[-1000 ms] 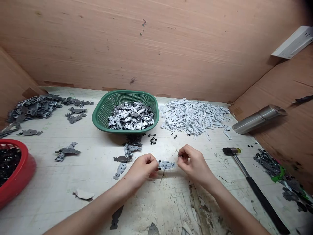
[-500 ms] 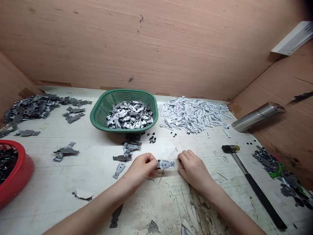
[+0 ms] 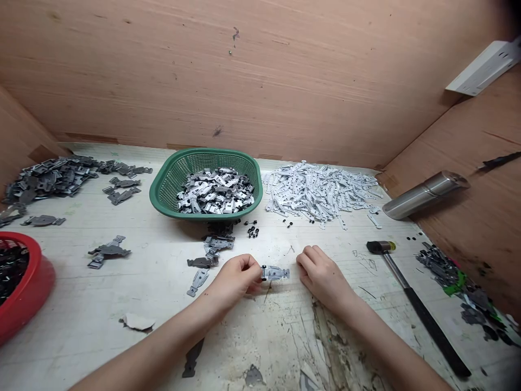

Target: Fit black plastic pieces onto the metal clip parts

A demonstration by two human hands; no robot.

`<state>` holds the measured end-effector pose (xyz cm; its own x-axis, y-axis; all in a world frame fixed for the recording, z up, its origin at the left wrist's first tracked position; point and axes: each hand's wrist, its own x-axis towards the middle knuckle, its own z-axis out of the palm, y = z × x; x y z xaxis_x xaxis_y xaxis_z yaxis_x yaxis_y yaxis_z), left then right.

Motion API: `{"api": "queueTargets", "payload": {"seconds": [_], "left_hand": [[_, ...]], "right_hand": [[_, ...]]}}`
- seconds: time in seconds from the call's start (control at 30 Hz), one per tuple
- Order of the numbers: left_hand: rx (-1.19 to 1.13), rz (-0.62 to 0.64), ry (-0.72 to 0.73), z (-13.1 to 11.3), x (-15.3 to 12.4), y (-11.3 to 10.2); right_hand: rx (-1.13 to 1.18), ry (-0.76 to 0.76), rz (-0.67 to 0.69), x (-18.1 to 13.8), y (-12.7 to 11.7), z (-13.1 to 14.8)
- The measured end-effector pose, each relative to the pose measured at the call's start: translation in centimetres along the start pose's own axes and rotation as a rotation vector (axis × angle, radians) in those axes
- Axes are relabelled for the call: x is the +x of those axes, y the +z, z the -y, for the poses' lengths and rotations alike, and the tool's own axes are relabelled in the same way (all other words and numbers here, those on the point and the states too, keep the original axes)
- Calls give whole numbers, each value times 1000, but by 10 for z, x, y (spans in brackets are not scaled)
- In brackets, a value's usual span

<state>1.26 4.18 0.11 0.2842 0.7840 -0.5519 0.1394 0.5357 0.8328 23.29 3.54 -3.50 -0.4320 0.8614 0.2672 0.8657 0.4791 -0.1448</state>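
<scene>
My left hand (image 3: 238, 276) pinches one end of a flat grey toy car chassis (image 3: 277, 273) between thumb and fingers. A black wheel pair crosses the chassis close to my fingertips. To the right of its free end, a small gap away, my right hand (image 3: 324, 275) rests on the table with its fingers curled in; whatever they may hold is hidden. Loose grey chassis plates (image 3: 198, 282) lie to the left of my left hand. Small black wheels (image 3: 253, 232) are scattered just beyond it.
Behind my hands stands a green basket (image 3: 157, 198) of assembled pieces, beside a pile of pale flat parts (image 3: 321, 190). A hammer (image 3: 431, 326) and a metal cylinder (image 3: 425, 195) are at right. A red basket (image 3: 40, 277) and a heap of grey plates (image 3: 52, 179) occupy the left.
My right hand has shifted very slightly away from the chassis. My left hand still grips it in the same place. The camera view has turned a little.
</scene>
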Motion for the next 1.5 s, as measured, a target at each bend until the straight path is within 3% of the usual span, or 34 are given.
{"api": "queueTargets", "payload": {"seconds": [0.17, 0.3, 0.43, 0.63, 1.03, 1.13, 1.23, 1.37, 1.5], "left_hand": [[-6, 10, 7, 0, 0, 0], [9, 5, 4, 0, 0, 0], [31, -1, 12, 0, 2, 1], [10, 8, 36, 5, 4, 0], [-5, 27, 38, 5, 4, 1], [10, 11, -10, -1, 1, 1], [29, 16, -44, -6, -2, 1], [37, -2, -36, -8, -2, 2], [41, -12, -30, -8, -2, 3]], "right_hand": [[256, 149, -11, 5, -15, -4], [623, 232, 35, 4, -37, 9], [813, 280, 65, 2, -43, 25], [871, 317, -14, -2, -29, 39], [840, 333, 19, -7, -24, 44], [621, 379, 38, 2, -29, 13], [101, 624, 6, 14, -34, -53], [-181, 899, 10, 20, -43, -148], [-346, 1043, 52, 16, -49, -198]]}}
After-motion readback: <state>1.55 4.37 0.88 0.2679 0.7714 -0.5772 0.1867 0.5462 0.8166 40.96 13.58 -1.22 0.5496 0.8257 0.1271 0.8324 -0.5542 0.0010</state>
